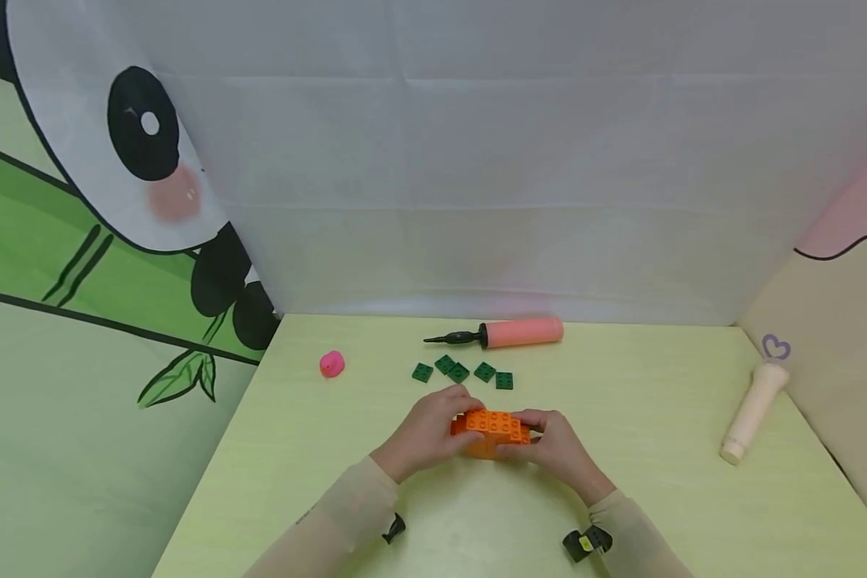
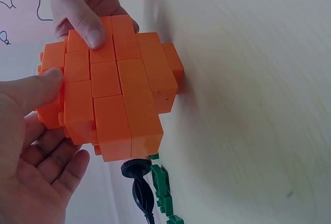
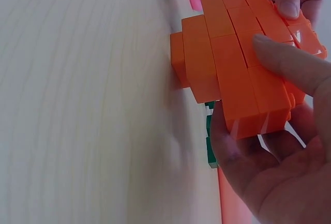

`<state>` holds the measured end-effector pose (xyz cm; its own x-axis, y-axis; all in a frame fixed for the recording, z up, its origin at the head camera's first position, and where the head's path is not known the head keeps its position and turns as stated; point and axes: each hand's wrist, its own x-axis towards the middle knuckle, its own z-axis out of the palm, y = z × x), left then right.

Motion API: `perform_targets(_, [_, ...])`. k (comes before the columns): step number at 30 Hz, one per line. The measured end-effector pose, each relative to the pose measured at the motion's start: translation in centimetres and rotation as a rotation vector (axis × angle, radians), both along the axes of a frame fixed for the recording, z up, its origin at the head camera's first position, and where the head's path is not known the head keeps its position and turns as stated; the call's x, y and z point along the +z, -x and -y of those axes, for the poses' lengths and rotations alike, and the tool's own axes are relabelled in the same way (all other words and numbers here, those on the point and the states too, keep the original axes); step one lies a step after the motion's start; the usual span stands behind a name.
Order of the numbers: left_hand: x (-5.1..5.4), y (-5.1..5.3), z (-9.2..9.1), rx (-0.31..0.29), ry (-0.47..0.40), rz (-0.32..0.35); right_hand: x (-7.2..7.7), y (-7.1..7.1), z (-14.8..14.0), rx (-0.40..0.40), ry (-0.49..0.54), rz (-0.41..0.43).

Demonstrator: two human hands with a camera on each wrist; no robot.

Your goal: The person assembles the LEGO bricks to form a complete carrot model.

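Note:
An orange block build of stacked toy bricks (image 1: 493, 425) is between both hands near the middle of the table. My left hand (image 1: 433, 427) grips its left side, the thumb across the near face. From the right, my right hand (image 1: 556, 445) holds it with the thumb on the near face and fingers behind. In the left wrist view, the layered bricks (image 2: 106, 79) widen at the middle and narrow to a small block at the bottom. The right wrist view shows the same stepped build (image 3: 238, 58), fingers curled around its far side.
Several green bricks (image 1: 485, 372) lie behind the hands. Beyond them is a pink pump with a black nozzle (image 1: 523, 332). A small pink toy (image 1: 331, 364) sits at the left, and a cream tube with a purple heart-shaped top (image 1: 755, 413) lies at the right edge.

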<state>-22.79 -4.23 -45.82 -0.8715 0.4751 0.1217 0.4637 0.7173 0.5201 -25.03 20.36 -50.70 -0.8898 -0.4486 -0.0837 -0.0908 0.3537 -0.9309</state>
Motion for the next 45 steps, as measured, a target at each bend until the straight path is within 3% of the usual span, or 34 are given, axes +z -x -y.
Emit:
perform_targets(6, [0.2, 0.0, -0.1, -0.006, -0.026, 0.016, 0.2, 0.0, 0.0, 0.000, -0.004, 0.002])
perform_targets(17, [-0.1, -0.1, -0.1, 0.020, -0.094, 0.103, 0.2, -0.2, 0.2, -0.005, 0.002, 0.021])
perform_targets(30, [-1.7, -0.1, 0.0, 0.074, -0.259, 0.133, -0.4, -0.2, 0.0, 0.000, 0.027, 0.012])
perform_targets(45, [-3.3, -0.4, 0.0, 0.121, -0.375, 0.196, -0.4, -0.3, 0.0, -0.019, 0.025, 0.028])
